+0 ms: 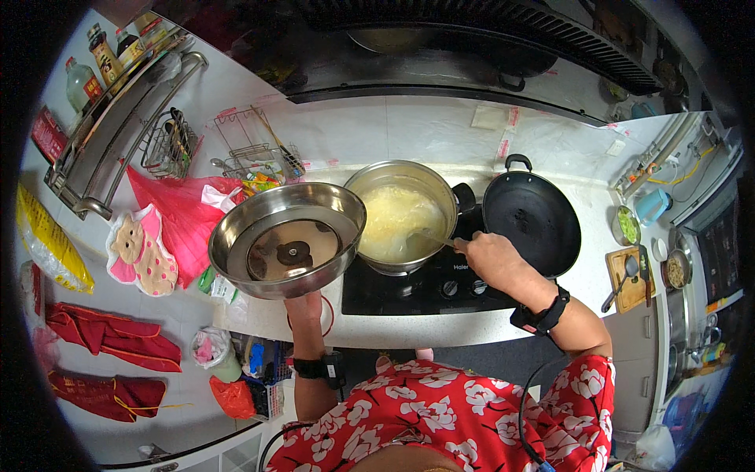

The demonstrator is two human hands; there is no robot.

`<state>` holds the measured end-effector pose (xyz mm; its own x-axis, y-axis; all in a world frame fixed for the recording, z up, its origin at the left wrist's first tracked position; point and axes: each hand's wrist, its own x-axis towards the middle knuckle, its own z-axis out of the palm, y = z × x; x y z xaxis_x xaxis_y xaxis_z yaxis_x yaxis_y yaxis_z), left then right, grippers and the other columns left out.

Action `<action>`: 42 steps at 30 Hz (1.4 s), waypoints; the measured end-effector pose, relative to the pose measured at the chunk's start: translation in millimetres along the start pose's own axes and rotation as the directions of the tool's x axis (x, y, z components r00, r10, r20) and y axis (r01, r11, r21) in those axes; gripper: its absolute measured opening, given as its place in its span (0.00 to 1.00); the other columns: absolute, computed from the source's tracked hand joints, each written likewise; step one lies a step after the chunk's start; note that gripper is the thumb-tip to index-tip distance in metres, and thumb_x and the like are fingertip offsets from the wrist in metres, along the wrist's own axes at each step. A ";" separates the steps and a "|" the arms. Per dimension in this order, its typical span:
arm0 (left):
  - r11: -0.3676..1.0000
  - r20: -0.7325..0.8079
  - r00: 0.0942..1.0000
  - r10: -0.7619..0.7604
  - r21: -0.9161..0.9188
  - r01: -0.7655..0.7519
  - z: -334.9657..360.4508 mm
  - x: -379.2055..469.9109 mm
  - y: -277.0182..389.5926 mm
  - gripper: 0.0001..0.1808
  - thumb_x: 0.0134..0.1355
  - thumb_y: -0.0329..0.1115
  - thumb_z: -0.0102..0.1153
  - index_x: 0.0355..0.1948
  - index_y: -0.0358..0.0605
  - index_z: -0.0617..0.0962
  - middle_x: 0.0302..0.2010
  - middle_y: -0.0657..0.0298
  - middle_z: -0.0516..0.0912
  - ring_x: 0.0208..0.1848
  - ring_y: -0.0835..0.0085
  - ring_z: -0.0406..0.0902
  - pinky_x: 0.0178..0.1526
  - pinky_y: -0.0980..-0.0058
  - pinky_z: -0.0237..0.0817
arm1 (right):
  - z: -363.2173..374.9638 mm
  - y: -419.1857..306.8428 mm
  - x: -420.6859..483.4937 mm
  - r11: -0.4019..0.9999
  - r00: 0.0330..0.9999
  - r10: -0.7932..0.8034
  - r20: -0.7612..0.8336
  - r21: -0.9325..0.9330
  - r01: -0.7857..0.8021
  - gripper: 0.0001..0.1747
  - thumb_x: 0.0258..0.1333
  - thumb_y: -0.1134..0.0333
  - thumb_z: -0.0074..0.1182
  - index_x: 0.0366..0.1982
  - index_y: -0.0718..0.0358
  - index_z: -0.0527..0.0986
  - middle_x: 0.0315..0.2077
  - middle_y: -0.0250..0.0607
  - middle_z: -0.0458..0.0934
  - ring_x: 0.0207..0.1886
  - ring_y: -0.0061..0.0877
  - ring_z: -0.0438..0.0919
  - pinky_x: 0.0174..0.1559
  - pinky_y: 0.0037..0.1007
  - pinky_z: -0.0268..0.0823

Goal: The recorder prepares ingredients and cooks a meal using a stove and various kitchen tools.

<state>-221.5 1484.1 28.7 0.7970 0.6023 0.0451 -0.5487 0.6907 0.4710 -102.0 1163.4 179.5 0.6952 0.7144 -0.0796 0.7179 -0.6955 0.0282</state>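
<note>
A domed metal pot lid (259,277) is tilted to the left of the pot, with its hollow inner side up. My left hand (304,307) holds it from below; the lid hides the fingers. Cloudy, pale yellow liquid (392,215) fills much of the steel pot (422,170), which stands on the black glass gas stove (377,295). My right hand (489,256) grips the handle of a metal ladle or spoon (437,237), whose head is partly sunk in the liquid near the pot's right side.
An empty black wok (531,218) sits on the stove at right. Beyond it are a cutting board (620,265) with a ladle and a knife, and a bowl of chopped greens (625,225). A pink plastic bag (189,230) lies left; the range hood (442,65) overhangs the stove.
</note>
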 end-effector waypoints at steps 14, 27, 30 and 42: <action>0.996 0.032 0.999 0.008 0.092 -0.011 -12.0 2.6 -0.2 0.17 0.61 0.37 0.49 0.50 0.44 0.71 0.50 0.60 0.75 0.50 0.66 0.71 0.58 0.61 0.61 | 66.0 -2.5 59.7 1.000 0.989 0.018 -0.149 0.027 -0.014 0.26 0.44 0.77 0.47 0.50 0.69 0.67 0.27 0.50 0.77 0.31 0.36 0.79 0.31 0.34 0.72; 0.998 0.046 0.997 -0.055 -0.029 0.057 -10.1 4.3 -10.3 0.15 0.58 0.33 0.53 0.47 0.45 0.73 0.46 0.62 0.76 0.48 0.69 0.73 0.58 0.64 0.61 | 68.7 22.6 62.3 0.995 0.983 0.064 -0.173 -0.064 -0.076 0.18 0.46 0.75 0.48 0.43 0.66 0.72 0.27 0.49 0.78 0.30 0.37 0.79 0.31 0.33 0.73; 0.997 -0.002 0.997 -0.071 -0.038 0.071 1.3 1.8 -10.1 0.16 0.57 0.32 0.54 0.47 0.46 0.72 0.46 0.62 0.76 0.48 0.69 0.72 0.57 0.65 0.62 | 51.4 15.9 54.7 0.992 0.988 0.101 -0.114 -0.059 -0.108 0.07 0.44 0.76 0.50 0.29 0.66 0.77 0.26 0.49 0.79 0.31 0.36 0.80 0.33 0.32 0.73; 0.998 -0.093 0.995 -0.022 0.051 0.027 13.6 1.9 -13.4 0.20 0.61 0.38 0.49 0.54 0.46 0.68 0.52 0.61 0.72 0.53 0.67 0.69 0.58 0.64 0.61 | -11.9 17.5 50.1 0.998 0.965 -0.054 0.256 0.043 0.044 0.08 0.45 0.74 0.45 0.25 0.68 0.76 0.23 0.53 0.77 0.29 0.41 0.79 0.32 0.37 0.72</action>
<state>-209.2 1470.6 34.5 0.7819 0.6216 -0.0471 -0.5135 0.6851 0.5167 -54.2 1187.9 187.9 0.6232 0.7073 -0.3338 0.7460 -0.6657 -0.0179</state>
